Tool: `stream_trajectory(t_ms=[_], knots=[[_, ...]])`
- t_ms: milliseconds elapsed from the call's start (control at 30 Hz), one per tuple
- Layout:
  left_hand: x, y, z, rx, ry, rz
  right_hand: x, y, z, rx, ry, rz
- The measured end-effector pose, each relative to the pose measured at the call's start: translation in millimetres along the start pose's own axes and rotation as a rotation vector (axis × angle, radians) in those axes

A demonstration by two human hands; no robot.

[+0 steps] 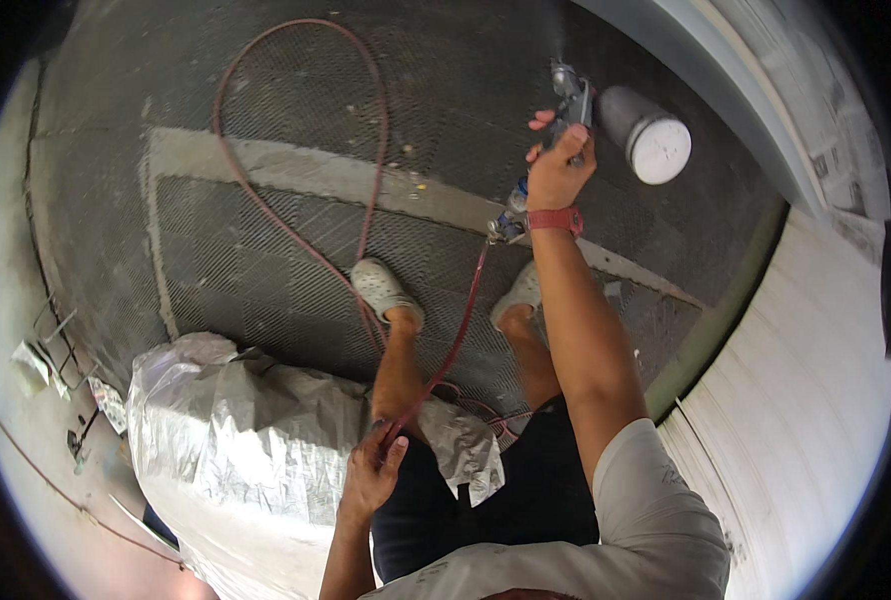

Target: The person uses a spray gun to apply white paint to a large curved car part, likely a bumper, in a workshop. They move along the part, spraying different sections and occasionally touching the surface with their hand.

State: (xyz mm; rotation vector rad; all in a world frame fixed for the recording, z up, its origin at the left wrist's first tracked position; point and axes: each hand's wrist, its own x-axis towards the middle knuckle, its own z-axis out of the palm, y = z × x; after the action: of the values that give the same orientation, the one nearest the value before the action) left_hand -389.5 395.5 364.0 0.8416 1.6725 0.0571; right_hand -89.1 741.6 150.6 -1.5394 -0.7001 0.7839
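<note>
Spray gun [578, 103] is out ahead, right of centre, above the mat floor [296, 240]. Right hand [563, 170] is clamped round its grip, arm near straight; probably for reach, and to hold the gun well off the body. Trigger finger position: can't tell.

Left hand [371, 472] is down by the left thigh, fingers curled on the red air hose [458, 340]. My read: it takes up slack so the line doesn't drag on the gun or snag the clogs [384, 290]. Hose runs up between the legs to the inline fitting [516, 205] just below the right wrist. More red hose lies looped on the floor; full path hidden behind the leg.

Pointing: nozzle faces the top of view, away from the wearer, faint mist off it. Gun's long axis runs roughly fore-aft. Cup [626, 118] sits on the gun's right, axis slanting, round white end toward lower right and up at the camera. Cup looks tilted, not upright.
</note>
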Motion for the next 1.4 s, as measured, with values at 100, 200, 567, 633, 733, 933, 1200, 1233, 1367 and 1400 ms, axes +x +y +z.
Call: stream_trajectory(t_ms=[100, 200, 567, 633, 733, 933, 1200, 1233, 1367, 1400], knots=[[10.9, 41.1, 34.3, 0.1, -0.106, 0.093, 26.5, 3.2, -97.7, -0.062, 0.088, -0.024], [21.6, 80.1, 79.1, 0.215, -0.131, 0.286, 54.6, 6.2, -186.7, -0.091, 0.186, -0.042], [43.4, 171.6, 215.4, 0.428, -0.287, 0.387, 147.9, -0.3, -444.1, -0.275, 0.585, -0.057], [41.9, 183.1, 220.8, 0.435, -0.278, 0.415, 165.9, -17.7, -460.3, -0.273, 0.675, -0.034], [29.8, 197.5, 211.5, 0.472, -0.266, 0.393, 186.7, -38.4, -483.6, -0.293, 0.84, 0.033], [7.3, 225.9, 140.9, 0.446, -0.031, 0.369, 172.2, -59.1, -420.3, -0.218, 0.847, 0.124], [26.8, 174.5, -24.0, 0.52, 0.184, 0.303, 56.5, -32.6, -140.6, -0.077, 0.314, 0.106], [30.6, 156.7, -45.7, 0.48, 0.205, 0.252, 39.6, -27.3, -96.9, -0.087, 0.214, 0.106], [38.0, 99.5, -155.9, 0.251, 0.205, 0.057, -23.1, -30.1, 68.2, -0.039, 0.037, 0.148], [43.2, 91.6, -184.7, 0.192, 0.214, 0.034, -32.6, -28.8, 109.2, -0.047, 0.011, 0.1]])
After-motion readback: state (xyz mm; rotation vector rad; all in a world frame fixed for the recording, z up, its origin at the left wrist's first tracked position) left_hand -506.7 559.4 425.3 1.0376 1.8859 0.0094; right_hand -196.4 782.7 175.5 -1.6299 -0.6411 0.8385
